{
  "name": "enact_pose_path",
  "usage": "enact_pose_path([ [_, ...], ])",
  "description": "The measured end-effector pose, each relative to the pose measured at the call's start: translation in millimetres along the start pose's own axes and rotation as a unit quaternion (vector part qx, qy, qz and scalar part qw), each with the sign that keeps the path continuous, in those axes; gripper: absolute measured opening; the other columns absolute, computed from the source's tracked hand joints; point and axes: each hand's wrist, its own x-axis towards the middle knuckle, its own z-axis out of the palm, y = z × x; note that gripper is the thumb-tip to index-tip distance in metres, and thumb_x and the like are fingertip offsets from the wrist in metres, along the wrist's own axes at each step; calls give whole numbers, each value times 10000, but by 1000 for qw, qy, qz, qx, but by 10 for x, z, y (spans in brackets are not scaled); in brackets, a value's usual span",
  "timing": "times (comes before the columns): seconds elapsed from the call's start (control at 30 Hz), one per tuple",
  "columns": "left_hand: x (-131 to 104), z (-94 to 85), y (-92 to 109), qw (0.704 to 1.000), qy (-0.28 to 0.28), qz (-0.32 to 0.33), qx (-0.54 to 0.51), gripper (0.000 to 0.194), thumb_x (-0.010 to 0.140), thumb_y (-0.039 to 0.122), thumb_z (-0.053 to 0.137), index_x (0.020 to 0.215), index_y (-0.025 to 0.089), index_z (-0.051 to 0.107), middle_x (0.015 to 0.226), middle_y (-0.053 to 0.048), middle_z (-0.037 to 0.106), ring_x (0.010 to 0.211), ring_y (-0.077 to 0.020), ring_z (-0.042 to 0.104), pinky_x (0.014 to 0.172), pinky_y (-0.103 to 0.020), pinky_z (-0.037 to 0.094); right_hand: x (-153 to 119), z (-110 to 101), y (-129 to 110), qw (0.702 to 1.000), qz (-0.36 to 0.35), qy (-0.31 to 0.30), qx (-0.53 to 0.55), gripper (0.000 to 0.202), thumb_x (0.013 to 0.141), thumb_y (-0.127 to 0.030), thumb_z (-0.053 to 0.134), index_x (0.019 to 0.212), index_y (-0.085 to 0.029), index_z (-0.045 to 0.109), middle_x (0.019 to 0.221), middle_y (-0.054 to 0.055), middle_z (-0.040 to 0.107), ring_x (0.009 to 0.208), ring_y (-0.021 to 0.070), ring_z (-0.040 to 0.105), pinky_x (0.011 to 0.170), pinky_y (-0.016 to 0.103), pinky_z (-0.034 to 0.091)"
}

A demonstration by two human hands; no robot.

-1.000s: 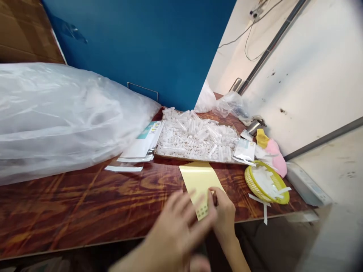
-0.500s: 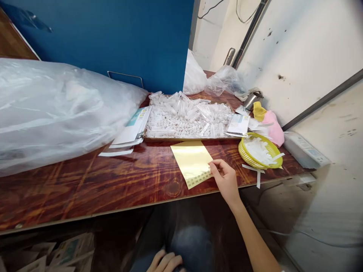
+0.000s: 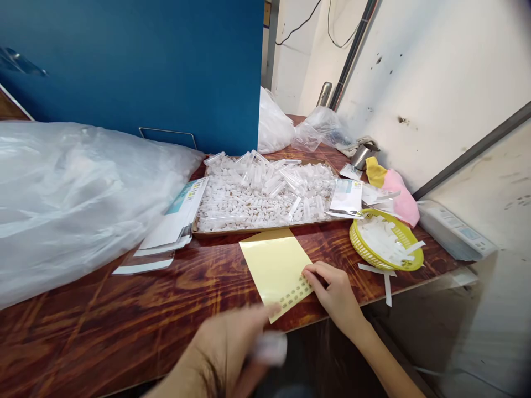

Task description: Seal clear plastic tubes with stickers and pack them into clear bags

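A pale yellow sheet with rows of small dark round stickers along its near edge lies on the table. My right hand pinches at the sheet's right edge, beside the sticker rows, with thumb and forefinger together. From below, my left hand reaches to the sheet's near left corner, smeared by motion. A small whitish tube, also blurred, is held in its lower fingers. Beyond the sheet, a shallow cardboard tray holds a heap of small clear tubes and white pieces.
A yellow basket of white strips sits at the right, with loose strips beside it. Printed packets lie left of the tray, near a big plastic bag. A blue panel stands behind; a wall is at right.
My left hand has risen from my lap to the sheet's near left corner, bringing the whitish tube into view. My right hand stays at the sheet's edge. The camera view has shifted.
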Motion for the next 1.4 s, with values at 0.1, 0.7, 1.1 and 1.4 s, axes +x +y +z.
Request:
enact_pose_path([
  [0.1,628,-4,-183,1000,8,-26,-16,337,935,345,363,1222,170,386,871,-61,639,735,-199,635,656,-316,498,-16,34,14,1000,-16,2,-12,177,898,-192,488,789,-181,626,745,34,626,705,163,594,656,267,460],
  [0.7,915,158,-431,998,-45,-35,-21,258,976,312,291,1092,164,467,990,-79,633,891,-209,611,754,-324,468,-107,-5,2,999,-7,-24,-42,150,909,-185,486,991,-186,612,852,53,594,780,173,573,700,286,475],
  [1.1,887,162,-422,998,-62,-7,14,270,975,308,296,1122,154,464,1037,-90,626,946,-221,603,782,-326,466,-149,79,-38,999,-14,26,-40,121,865,-114,545,845,-159,655,794,33,569,683,128,534,635,244,439],
  [1.4,866,166,-421,998,-68,-9,5,234,974,308,310,1098,172,456,1012,-75,607,933,-218,581,769,-324,445,24,36,-96,991,45,-67,-107,143,821,-71,512,718,-168,533,720,-6,515,659,126,506,618,250,391],
])
